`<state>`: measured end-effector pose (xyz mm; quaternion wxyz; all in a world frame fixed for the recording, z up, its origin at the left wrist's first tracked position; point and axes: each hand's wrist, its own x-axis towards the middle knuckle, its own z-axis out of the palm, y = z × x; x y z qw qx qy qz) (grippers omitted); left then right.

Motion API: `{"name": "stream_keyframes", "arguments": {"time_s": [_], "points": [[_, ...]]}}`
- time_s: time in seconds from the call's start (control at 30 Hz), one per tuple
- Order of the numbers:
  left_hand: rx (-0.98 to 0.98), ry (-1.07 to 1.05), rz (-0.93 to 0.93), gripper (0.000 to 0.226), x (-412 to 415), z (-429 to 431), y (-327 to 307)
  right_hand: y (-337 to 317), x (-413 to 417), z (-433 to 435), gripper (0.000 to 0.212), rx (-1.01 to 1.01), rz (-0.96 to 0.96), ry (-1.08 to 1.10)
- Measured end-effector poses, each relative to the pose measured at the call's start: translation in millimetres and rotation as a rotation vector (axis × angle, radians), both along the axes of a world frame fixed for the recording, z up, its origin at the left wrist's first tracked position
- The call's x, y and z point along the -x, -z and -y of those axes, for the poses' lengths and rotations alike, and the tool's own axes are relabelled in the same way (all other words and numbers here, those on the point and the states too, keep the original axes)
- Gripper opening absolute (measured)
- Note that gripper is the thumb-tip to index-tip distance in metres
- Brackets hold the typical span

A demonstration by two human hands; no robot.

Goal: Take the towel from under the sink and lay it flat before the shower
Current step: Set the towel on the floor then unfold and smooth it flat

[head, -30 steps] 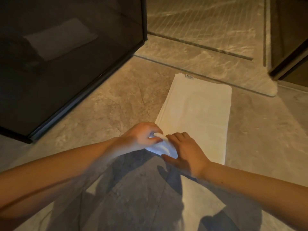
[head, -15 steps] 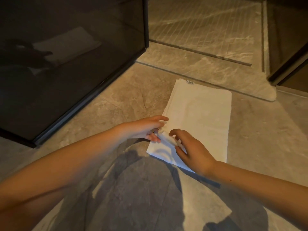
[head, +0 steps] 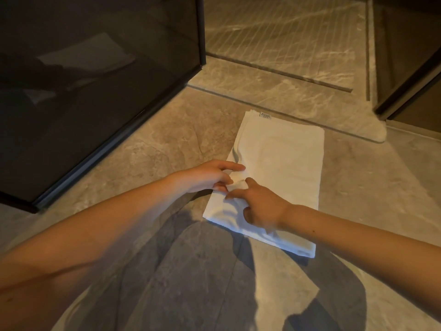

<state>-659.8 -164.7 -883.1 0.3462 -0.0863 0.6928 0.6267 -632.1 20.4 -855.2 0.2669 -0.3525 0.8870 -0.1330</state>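
Left grip [head: 210,179] on towel [head: 281,163] (fingertip pinch)

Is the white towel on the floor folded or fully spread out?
Folded: the towel shows stacked layers along its left edge; it lies flat.
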Motion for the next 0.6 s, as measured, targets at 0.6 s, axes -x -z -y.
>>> {"name": "stream_keyframes", "arguments": {"time_s": [0.6], "points": [[0.478, -0.106, -0.632, 0.038, -30.1, 1.2, 19.9, -3.5, 36.1, -31.5, 0.061, 0.367, 0.324, 0.335]]}}
